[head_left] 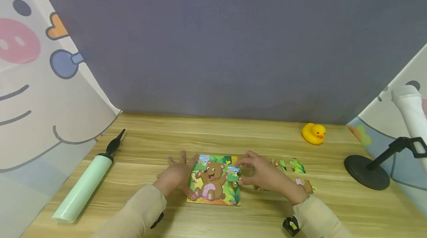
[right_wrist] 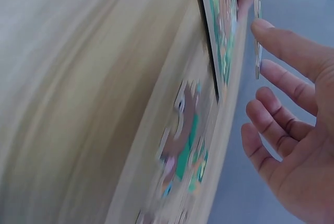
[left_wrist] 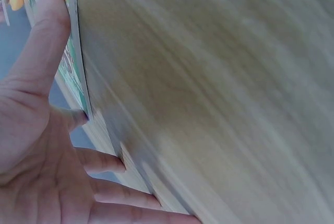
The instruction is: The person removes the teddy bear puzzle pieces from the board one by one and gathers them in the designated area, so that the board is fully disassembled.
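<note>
Blue-green piece (head_left: 232,175) in right hand (head_left: 262,171)

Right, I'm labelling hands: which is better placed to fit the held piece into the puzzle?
Likely the right hand: it pinches the puzzle piece over the puzzle board, while the left hand lies spread at the board's left edge.

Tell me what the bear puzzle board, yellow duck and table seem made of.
Puzzle board: probably card or thin wood; printed face, thin, straight edge. Duck: likely rubber or soft plastic; smooth, moulded look. Table: wood or wood-look laminate; streaked grain, gloss hard to judge.
</note>
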Demonstrator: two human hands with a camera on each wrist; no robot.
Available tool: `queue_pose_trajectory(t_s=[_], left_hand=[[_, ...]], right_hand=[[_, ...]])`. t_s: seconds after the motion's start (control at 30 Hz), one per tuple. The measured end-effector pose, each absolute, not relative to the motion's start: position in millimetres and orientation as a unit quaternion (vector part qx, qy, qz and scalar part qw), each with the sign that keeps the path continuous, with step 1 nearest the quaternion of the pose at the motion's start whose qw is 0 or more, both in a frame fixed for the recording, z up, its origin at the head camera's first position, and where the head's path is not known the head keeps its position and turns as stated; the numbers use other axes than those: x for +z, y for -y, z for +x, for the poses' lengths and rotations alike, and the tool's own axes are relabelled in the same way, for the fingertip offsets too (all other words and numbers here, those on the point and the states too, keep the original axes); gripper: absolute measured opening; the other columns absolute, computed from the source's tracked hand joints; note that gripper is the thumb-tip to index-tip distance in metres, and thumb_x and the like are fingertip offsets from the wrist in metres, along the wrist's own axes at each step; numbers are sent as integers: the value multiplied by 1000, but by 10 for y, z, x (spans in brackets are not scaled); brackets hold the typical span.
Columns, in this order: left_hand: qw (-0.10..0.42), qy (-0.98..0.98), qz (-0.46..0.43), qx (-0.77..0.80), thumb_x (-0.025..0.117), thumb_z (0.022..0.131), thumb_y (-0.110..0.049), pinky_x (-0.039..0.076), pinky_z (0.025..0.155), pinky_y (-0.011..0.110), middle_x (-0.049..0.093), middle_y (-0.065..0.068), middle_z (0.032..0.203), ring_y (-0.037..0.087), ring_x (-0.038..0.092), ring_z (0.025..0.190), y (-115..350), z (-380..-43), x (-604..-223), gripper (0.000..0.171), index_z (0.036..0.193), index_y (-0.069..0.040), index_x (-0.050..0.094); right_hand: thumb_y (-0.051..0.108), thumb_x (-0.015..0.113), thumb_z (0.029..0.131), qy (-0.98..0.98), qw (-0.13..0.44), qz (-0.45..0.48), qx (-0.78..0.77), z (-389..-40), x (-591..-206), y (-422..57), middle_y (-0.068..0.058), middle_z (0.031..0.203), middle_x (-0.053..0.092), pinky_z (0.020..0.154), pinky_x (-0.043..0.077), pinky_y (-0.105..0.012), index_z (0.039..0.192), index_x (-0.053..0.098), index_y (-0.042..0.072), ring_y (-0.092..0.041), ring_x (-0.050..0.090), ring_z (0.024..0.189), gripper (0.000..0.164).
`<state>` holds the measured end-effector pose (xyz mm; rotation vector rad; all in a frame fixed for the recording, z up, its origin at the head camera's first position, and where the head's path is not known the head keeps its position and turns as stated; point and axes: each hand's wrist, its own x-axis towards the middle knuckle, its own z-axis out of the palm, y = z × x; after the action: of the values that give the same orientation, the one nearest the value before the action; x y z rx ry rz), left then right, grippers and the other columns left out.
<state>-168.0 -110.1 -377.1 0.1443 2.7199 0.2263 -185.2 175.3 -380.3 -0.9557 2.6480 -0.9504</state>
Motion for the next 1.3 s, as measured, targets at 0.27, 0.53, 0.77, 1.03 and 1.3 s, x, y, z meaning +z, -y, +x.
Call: queue_pose_trajectory(t_s=[0.27, 0.53, 0.77, 1.03, 1.3], left_hand=[[201, -975, 51, 83, 95, 52, -46, 44, 72, 84, 12, 34, 163, 72, 14, 137, 1104, -1680, -3776, 136, 162, -17, 21], [206, -974, 49, 84, 94, 52, -45, 43, 74, 85, 11, 34, 163, 72, 12, 137, 1093, -1685, -3771, 136, 163, -18, 21], [203, -974, 53, 84, 94, 53, -45, 44, 73, 84, 11, 34, 163, 72, 14, 137, 1102, -1678, -3761, 135, 163, -17, 21], [200, -975, 55, 84, 94, 52, -45, 44, 72, 84, 11, 35, 163, 72, 14, 137, 1107, -1677, -3760, 135, 162, -16, 21], [200, -975, 55, 86, 94, 52, -45, 44, 73, 84, 11, 35, 162, 73, 14, 137, 1111, -1671, -3767, 136, 162, -16, 21]], right_hand=[[33, 82, 87, -892, 81, -308, -322, -1716, -3779, -2046, 0, 108, 58, 70, 52, -30, 119, 70, 18, -21, 55, 90, 37], [40, 82, 86, -896, 60, -296, -327, -1521, -3840, -2337, -9, 122, 61, 80, 56, -38, 118, 71, 22, -36, 59, 112, 39], [43, 82, 84, -896, 61, -291, -329, -1379, -3973, -2490, 4, 101, 56, 58, 45, -21, 116, 70, 23, -9, 53, 81, 40], [43, 82, 84, -897, 19, -329, -294, -1274, -4120, -2532, 13, 112, 59, 84, 54, -28, 114, 69, 29, -36, 62, 115, 36], [43, 85, 80, -914, 47, -293, -275, -1225, -4112, -2506, -2, 123, 65, 95, 43, -74, 112, 71, 28, -64, 42, 130, 38]])
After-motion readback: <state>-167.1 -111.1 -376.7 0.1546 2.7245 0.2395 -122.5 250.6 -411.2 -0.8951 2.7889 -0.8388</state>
